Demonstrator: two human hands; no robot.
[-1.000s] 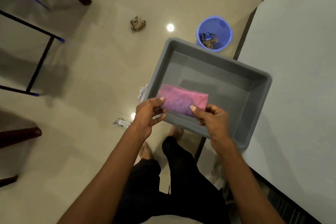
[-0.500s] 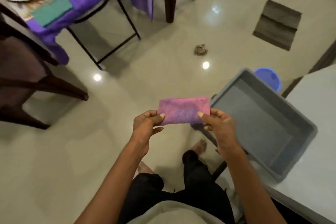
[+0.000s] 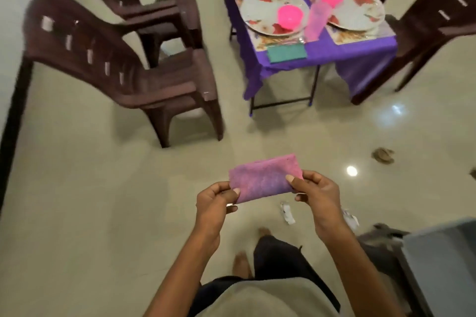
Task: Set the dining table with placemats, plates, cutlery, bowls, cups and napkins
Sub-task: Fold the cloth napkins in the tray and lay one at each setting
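— Where's the napkin?
— The folded pink napkin [image 3: 265, 179] is held out over the floor, well apart from the table [image 3: 322, 51]. The left hand [image 3: 215, 203] pinches its left end and the right hand [image 3: 315, 192] pinches its right end, fingers curled round the cloth.
— And the table?
— Purple cloth, two flowered plates [image 3: 260, 10], each carrying a pink bowl [image 3: 289, 17], tall pink cups [image 3: 318, 20] between them, a green napkin [image 3: 286, 52] at the near edge. Brown chairs [image 3: 123, 69] stand beside it.
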